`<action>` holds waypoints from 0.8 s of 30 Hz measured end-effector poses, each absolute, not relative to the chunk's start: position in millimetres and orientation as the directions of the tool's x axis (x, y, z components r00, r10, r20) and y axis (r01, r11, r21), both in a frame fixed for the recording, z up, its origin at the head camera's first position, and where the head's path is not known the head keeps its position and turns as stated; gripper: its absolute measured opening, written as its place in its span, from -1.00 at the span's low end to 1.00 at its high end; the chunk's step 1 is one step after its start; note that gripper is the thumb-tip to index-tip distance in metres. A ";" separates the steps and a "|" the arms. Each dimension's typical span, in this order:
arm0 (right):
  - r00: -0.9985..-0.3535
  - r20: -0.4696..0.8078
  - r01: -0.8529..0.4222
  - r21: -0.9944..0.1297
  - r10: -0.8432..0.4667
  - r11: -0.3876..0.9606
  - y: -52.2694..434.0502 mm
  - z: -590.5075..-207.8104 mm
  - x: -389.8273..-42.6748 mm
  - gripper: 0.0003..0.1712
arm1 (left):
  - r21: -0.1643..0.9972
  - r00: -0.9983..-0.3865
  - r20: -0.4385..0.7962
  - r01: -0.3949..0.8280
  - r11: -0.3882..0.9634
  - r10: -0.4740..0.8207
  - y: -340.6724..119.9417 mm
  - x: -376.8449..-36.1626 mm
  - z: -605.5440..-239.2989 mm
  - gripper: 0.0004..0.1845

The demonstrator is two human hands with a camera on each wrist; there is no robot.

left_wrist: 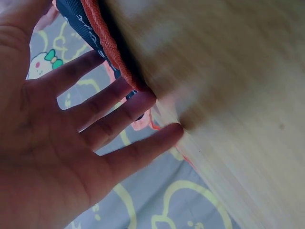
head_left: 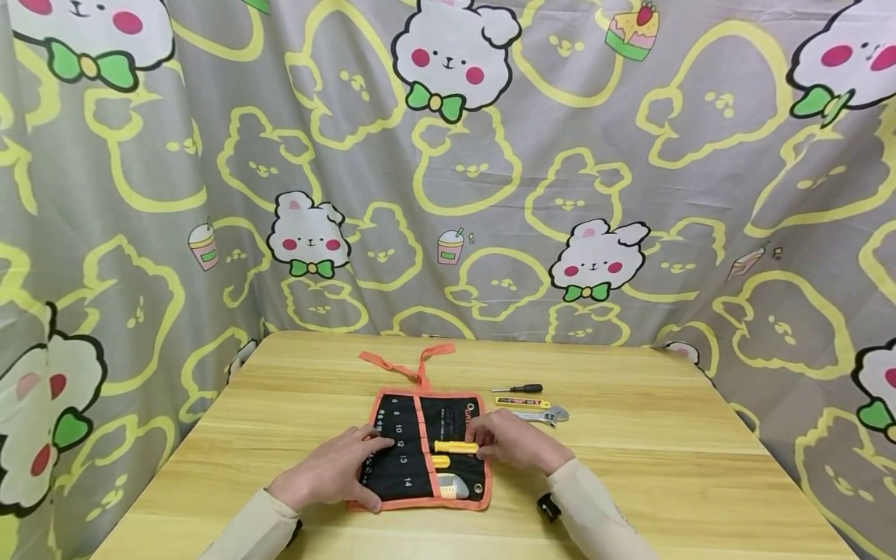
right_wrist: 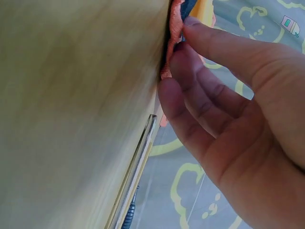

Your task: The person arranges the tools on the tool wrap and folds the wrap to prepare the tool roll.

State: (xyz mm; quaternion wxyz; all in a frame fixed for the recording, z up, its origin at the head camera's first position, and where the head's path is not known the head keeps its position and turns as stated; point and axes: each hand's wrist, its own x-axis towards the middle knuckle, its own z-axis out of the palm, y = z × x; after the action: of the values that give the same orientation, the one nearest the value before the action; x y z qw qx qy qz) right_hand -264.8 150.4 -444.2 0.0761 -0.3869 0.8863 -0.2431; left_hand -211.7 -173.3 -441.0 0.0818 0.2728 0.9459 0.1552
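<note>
A black fabric tool roll with orange trim (head_left: 420, 451) lies unrolled near the front middle of the light wooden table (head_left: 665, 467), its orange tie straps (head_left: 413, 362) trailing toward the back edge. White size numbers run down its left pockets, though the lowest are partly covered.

The left hand (head_left: 336, 470) rests flat on the roll's left half, fingers straight and spread a little. The left wrist view confirms the open, splayed fingers (left_wrist: 119, 114) against the orange edge, but motion blur smears the table and most of the fabric there.

The right hand (head_left: 511, 439) lies on the roll's right edge, its fingers curled round the end of a yellow-handled tool (head_left: 455, 446) lying across the pockets. How much of that tool is tucked under the hand cannot be made out. In the right wrist view the fingertips (right_wrist: 190, 71) press at the orange hem, with only a sliver of yellow showing (the rest is out of frame).

A second, shorter yellow handle (head_left: 441, 461) and a pale grey item (head_left: 453, 488) sit lower in the roll; what the grey one is cannot be told.

Just right of the roll, on bare table, lie a small black-handled screwdriver (head_left: 521, 388), a yellow and black utility knife (head_left: 521, 402) and a silver adjustable wrench (head_left: 546, 416), the wrench partly hidden behind the right hand. A small black object (head_left: 548, 507) near the right sleeve is too small to identify.
</note>
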 end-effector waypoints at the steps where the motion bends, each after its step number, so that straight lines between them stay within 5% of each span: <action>1: -0.687 0.052 -0.651 -0.487 -0.725 0.582 150.4 -444.7 -265.1 -0.82 | 0.344 -0.838 -0.074 0.488 0.802 0.541 -173.3 -211.9 -441.0 -0.01; 24: -0.643 0.117 -0.745 -0.322 -0.757 0.584 139.6 -448.4 -261.4 -0.90 | 0.413 -0.849 -0.107 0.435 0.800 0.517 -173.1 -211.0 -441.1 0.06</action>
State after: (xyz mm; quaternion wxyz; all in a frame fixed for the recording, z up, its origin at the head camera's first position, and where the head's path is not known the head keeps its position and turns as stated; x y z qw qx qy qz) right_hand -261.4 139.6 -448.4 0.0164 -0.4220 0.8897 -0.1732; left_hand -211.0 -173.1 -441.1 0.1076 0.2524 0.9426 0.1902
